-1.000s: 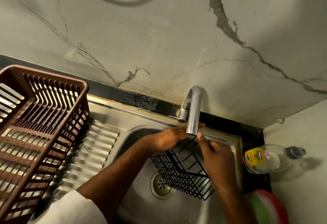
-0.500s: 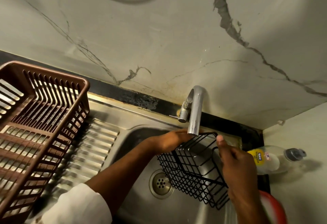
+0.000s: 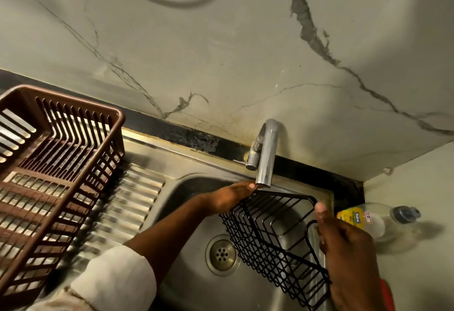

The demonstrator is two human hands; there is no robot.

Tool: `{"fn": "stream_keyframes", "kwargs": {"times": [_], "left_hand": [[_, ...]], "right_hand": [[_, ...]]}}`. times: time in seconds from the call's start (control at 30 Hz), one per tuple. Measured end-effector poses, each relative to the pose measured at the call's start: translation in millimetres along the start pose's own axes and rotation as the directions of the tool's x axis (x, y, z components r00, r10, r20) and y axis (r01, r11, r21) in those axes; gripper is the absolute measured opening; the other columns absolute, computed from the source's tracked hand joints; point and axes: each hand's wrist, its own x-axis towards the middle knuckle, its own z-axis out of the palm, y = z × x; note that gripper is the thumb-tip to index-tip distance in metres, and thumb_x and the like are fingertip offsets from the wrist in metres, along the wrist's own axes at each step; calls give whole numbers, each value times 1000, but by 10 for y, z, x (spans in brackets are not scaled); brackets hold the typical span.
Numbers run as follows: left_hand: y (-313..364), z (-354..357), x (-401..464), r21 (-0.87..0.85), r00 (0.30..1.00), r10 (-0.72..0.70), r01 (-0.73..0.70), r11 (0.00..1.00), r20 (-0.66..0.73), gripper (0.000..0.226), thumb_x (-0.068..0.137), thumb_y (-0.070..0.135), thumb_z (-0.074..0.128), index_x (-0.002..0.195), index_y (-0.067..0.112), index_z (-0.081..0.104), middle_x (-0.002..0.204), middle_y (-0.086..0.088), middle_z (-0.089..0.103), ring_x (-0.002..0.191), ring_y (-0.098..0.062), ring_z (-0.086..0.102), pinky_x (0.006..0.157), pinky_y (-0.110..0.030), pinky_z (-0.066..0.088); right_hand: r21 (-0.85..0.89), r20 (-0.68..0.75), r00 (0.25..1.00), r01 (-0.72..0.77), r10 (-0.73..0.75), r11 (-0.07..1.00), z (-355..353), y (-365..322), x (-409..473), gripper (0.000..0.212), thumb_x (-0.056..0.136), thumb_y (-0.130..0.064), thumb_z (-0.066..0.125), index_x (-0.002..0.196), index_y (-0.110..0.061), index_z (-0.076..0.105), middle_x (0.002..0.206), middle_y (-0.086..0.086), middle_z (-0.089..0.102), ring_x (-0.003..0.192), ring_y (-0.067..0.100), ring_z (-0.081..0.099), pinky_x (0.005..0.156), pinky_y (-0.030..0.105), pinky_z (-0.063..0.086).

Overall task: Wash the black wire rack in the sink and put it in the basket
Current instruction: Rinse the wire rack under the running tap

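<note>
The right hand has shifted right, pulling the black wire rack wider across the sink; both it and the left hand grip its rim below the tap.

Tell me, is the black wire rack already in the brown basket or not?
Not yet. The black wire rack is over the sink, held by both hands, while the brown basket stands apart on the left.

Lighting: dim, warm. Glare: tap. Shadow: bottle casts right. Blur: basket, draining ridges. Distortion: wide-angle curvature at edges.
</note>
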Motion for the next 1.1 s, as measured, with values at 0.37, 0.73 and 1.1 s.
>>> {"fn": "stream_keyframes", "kwargs": {"times": [0.37,0.73,1.1], "left_hand": [[761,448,-215,141,975,211,-218,966,68,48,110,50,26,154,36,39,163,4,36,150,-12,32,125,-36,23],[196,186,-184,-55,994,73,-77,996,-80,81,79,91,37,140,41,57,152,1,51,140,-18,47,121,-51,33],[294,-49,-172,-630,987,0,-102,770,-160,32,89,40,72,101,10,71,78,-7,65,67,-20,63,66,-32,55]], "right_hand": [[-78,39,986,164,-161,983,126,23,-31,60,88,-51,63,43,-13,53,38,-1,46,45,18,45,50,28,35],[195,54,998,10,-21,981,-196,26,-172,63,79,-58,62,42,-11,44,40,1,32,40,16,29,54,27,28],[642,181,933,-351,310,682,-241,622,-25,100,53,-75,78,120,-2,65,88,21,73,75,36,70,67,47,57]]}}
